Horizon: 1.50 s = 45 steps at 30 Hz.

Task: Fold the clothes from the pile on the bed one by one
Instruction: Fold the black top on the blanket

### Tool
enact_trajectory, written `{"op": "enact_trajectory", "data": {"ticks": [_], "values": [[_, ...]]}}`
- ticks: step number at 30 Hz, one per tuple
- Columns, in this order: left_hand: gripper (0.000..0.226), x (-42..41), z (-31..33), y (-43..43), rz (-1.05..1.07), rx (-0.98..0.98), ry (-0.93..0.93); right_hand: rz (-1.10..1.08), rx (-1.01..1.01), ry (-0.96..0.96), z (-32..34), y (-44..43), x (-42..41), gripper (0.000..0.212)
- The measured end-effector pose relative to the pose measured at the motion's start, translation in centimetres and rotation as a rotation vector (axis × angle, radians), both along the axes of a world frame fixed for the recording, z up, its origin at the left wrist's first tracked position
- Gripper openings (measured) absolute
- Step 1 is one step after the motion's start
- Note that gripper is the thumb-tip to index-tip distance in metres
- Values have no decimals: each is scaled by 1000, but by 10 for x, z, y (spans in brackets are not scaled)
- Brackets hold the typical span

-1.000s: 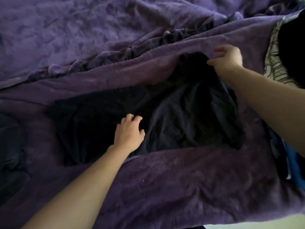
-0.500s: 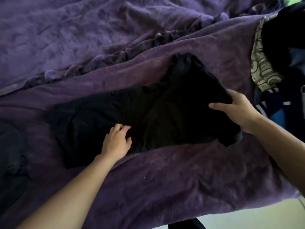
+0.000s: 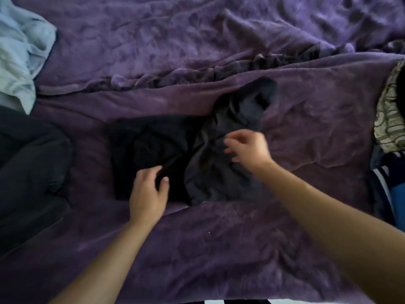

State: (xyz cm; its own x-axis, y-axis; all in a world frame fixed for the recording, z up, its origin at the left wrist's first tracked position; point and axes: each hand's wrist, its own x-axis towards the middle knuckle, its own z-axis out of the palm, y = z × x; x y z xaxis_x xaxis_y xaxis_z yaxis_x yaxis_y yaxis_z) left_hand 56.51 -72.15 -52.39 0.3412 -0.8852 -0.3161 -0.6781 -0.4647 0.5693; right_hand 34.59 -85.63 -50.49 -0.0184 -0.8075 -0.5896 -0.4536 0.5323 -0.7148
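Since half a second ago my right hand [image 3: 247, 150] has carried the black garment's [image 3: 153, 150] right side leftward over its middle. The piece now lies shorter, in soft matte creases, centred on the plush purple blanket [image 3: 219, 249]. Right fingers are loosely curled over the fold and blurred; grip cannot be determined. My left hand [image 3: 146, 194] rests on the near edge, fingers relaxed, gripping nothing.

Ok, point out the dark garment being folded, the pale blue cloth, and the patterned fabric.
dark garment [image 3: 210, 172], head view, on its rumpled right half.
pale blue cloth [image 3: 19, 53], head view, on its middle folds.
patterned fabric [image 3: 388, 119], head view, on its lower part.
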Motion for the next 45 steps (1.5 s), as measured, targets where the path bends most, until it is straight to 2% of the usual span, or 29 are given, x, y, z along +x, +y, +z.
{"op": "enact_trajectory", "data": {"ticks": [2, 4, 6, 8, 12, 13, 16, 18, 20, 21, 23, 26, 28, 29, 31, 32, 33, 34, 35, 36, 37, 38, 39, 41, 42, 43, 45], "values": [[36, -21, -1, 5, -192, -90, -50, -16, -153, 324, -4, -14, -35, 22], [41, -45, -9, 9, -383, -69, -95, -90, -172, 419, -5, -40, -58, 43], [48, -63, -21, 14, -516, 57, -142, -223, -51, 294, -5, -76, -63, 69], [53, -65, -35, 19, -575, 175, -198, -304, 102, 156, -8, -108, -54, 77], [58, -50, -47, 19, -633, 308, -221, -245, 166, 139, -23, -136, -26, 45], [59, -47, -47, 19, -656, 330, -218, -247, 176, 125, -26, -139, -22, 44], [62, -41, -44, 16, -691, 383, -184, -276, 160, 91, -28, -136, -26, 61], [62, -41, -42, 12, -700, 421, -158, -281, 158, 118, -24, -125, -39, 65], [62, -41, -42, 6, -710, 443, -135, -279, 110, 80, -17, -119, -48, 57], [62, -40, -42, 5, -712, 450, -128, -263, 25, 37, -11, -117, -47, 49], [62, -38, -42, 2, -716, 460, -113, -99, -303, 77, 5, -113, -43, 34], [62, -36, -41, 4, -712, 464, -97, 412, -869, 243, 28, -74, -38, 20], [63, -35, -40, 5, -716, 460, -95, 787, -1015, 382, 26, -28, -44, 29], [64, -35, -39, 5, -716, 467, -86, 1012, -940, 510, 15, -5, -49, 37], [66, -34, -38, 5, -709, 479, -60, 1435, -455, 792, -5, 33, -65, 50], [66, -33, -38, 5, -706, 478, -50, 1470, -259, 823, -12, 44, -72, 52], [67, -32, -39, 4, -706, 477, -44, 1387, -188, 733, -15, 47, -77, 49], [67, -31, -39, 3, -707, 478, -41, 1188, -224, 598, -16, 45, -77, 39], [67, -31, -40, 3, -712, 484, -41, 911, -329, 476, -15, 41, -75, 24], [67, -31, -40, 4, -720, 493, -44, 636, -410, 434, -14, 33, -75, 14], [67, -31, -40, 4, -727, 496, -48, 406, -459, 449, -17, 24, -75, 16], [67, -31, -40, 5, -729, 494, -54, 236, -413, 452, -20, 16, -74, 26], [67, -31, -41, 5, -727, 488, -58, 108, -277, 407, -24, 11, -71, 42], [67, -31, -39, 7, -718, 475, -46, -58, 88, 192, -34, 10, -60, 71], [66, -31, -37, 7, -706, 464, -33, -97, 213, 123, -38, 13, -56, 74], [64, -30, -34, 9, -681, 439, -14, -114, 256, 117, -42, 15, -53, 69], [56, -25, -27, 13, -559, 326, 35, -145, 158, 190, -42, 16, -45, 50]]}}
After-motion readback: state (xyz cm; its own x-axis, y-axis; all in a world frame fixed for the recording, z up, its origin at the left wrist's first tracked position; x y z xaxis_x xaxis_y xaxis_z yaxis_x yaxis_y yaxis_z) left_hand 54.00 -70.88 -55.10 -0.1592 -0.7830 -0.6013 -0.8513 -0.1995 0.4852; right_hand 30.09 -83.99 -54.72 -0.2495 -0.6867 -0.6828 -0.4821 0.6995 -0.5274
